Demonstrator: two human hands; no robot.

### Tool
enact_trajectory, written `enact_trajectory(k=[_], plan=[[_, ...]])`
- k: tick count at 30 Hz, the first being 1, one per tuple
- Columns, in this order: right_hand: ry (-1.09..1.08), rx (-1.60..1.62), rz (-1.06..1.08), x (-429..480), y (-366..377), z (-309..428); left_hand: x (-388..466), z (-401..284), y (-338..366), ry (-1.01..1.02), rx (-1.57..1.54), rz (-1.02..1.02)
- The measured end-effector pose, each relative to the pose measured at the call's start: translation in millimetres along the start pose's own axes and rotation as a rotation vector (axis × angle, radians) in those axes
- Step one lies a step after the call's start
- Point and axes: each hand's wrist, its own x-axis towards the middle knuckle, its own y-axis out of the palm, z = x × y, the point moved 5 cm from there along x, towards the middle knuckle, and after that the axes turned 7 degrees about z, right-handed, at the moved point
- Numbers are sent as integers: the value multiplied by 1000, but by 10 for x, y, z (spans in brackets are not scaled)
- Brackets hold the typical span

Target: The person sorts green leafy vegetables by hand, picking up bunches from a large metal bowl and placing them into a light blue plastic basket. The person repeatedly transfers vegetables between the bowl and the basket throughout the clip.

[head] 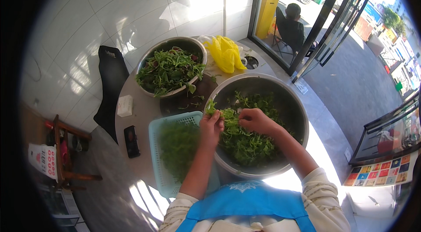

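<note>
Over the left part of a large steel bowl (pixel 297 110), my left hand (pixel 212 125) grips the top of a sprig of leafy greens (pixel 210 107). To its right, my right hand (pixel 255 120) pinches the pale stems (pixel 233 118) of that bunch, its fingertips partly hidden. Loose greens (pixel 253 150) with frilly leaves lie in the bowl beneath both hands. Under my left forearm stands a light-blue plastic basket (pixel 156 163), holding a heap of finer, darker greens (pixel 177 146) that looks blurred.
Behind the basket, a second steel bowl (pixel 204 51) is heaped with mixed leaves (pixel 171 69). A yellow plastic bag (pixel 225 54) sits beside it. A phone (pixel 132 141) and a tissue pack (pixel 125 105) lie at the table's left. Beyond the glass door (pixel 315 25), a person (pixel 292 28) sits outside.
</note>
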Motion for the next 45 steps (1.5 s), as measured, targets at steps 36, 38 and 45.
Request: enact_trajectory(k=[36,38,45], plan=[[238,594,-65,-224,-418,-309,-219,-175,303,-199,-60,153],[301,535,-97,-143,-293,-496,-230,-172,352,-246,-104,181],[-103,108,-61,140,101,-274,-260,-207,388,-241,-133,121]])
